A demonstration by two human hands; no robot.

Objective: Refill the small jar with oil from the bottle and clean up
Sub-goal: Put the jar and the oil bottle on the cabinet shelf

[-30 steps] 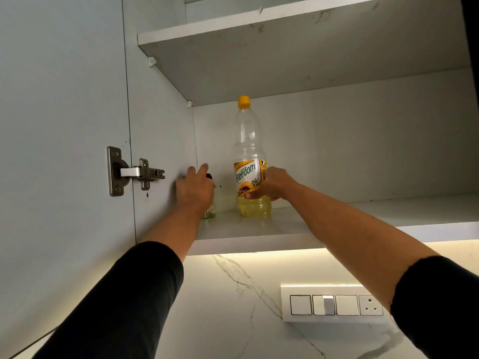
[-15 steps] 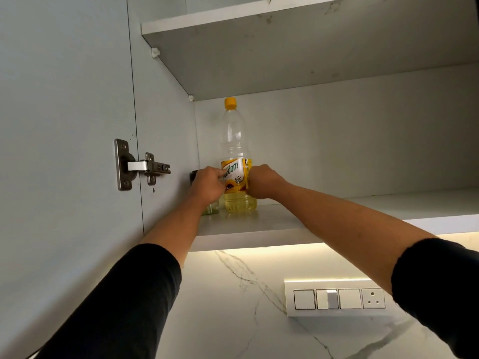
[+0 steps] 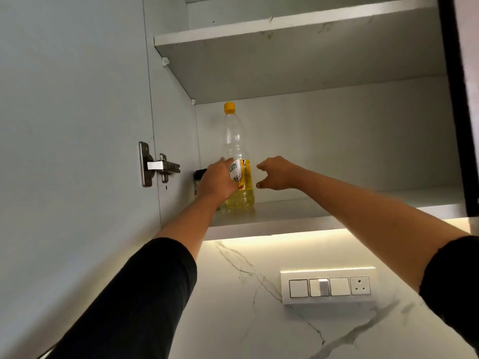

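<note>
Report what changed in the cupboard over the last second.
The right hand let go of the oil bottle and drew off to its right, open. The left hand left the small jar and took the bottle's label side. The bottle slid nearer the jar; both remain on the shelf.

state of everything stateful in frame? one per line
oil bottle: upright on shelf, capped, oil low.
small jar: lidded, mostly hidden behind left hand.
left hand: holds the oil bottle at its label.
right hand: off the bottle, holding nothing.
cabinet door: open.
</note>
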